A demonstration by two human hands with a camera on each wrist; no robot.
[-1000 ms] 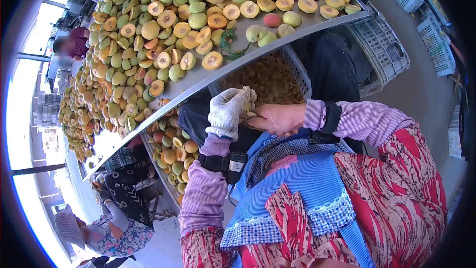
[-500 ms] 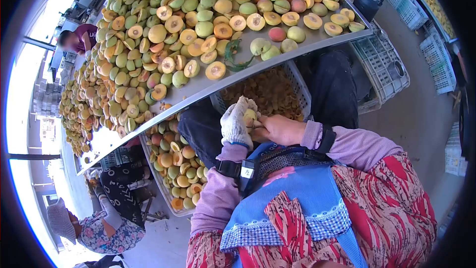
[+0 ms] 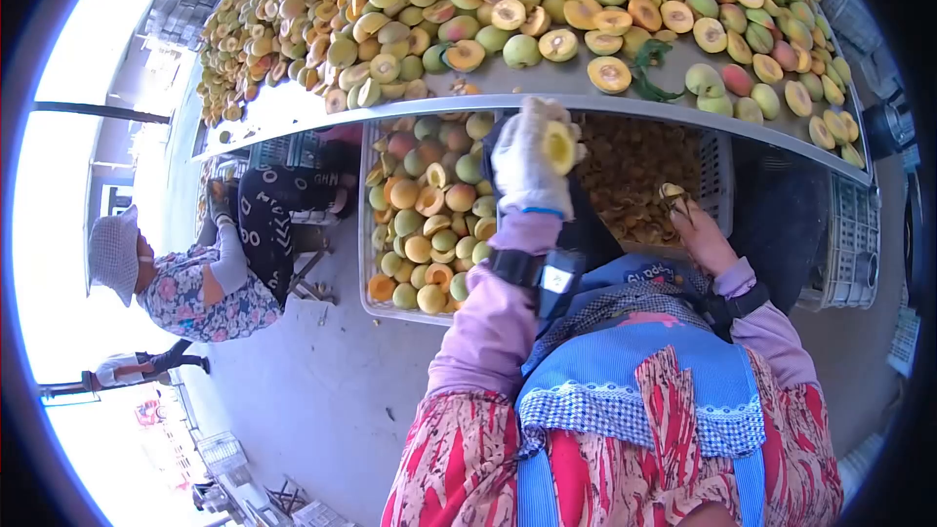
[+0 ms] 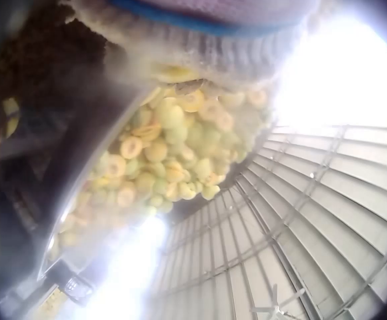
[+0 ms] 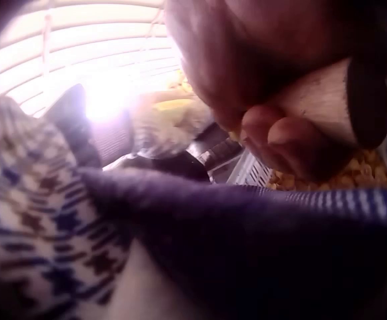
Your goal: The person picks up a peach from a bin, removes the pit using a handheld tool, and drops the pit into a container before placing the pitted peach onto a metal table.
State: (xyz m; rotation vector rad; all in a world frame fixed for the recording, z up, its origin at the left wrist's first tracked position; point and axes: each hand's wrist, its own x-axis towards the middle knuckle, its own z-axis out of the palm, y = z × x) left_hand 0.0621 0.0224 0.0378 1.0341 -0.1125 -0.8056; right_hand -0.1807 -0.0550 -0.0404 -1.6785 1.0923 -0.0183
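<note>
My left hand (image 3: 527, 161), in a white knitted glove, holds a yellow-green peach half (image 3: 559, 147), its cut face showing. In the head view this hand is at the table's near edge, beside the crate of fruit. My bare right hand (image 3: 705, 242) is apart from it, over the lower crate of scraps. Its fingers curl round a tool's wooden handle (image 5: 320, 100), seen in the right wrist view. A small pale yellow piece (image 3: 672, 192) shows at the right fingertips; the tool's working end is hard to make out.
Halved peaches (image 3: 468, 0) cover much of the metal table (image 3: 576, 83). Below it stand a crate of peach halves (image 3: 420, 224) and a crate of brown scraps (image 3: 644, 176). A grey crate (image 3: 854, 244) is at the right. Another person (image 3: 195, 273) sits at the left.
My hands, together over my lap before, are now apart. The left has risen with the peach half towards the table edge; the right stays low with the tool. The head view has swung left.
</note>
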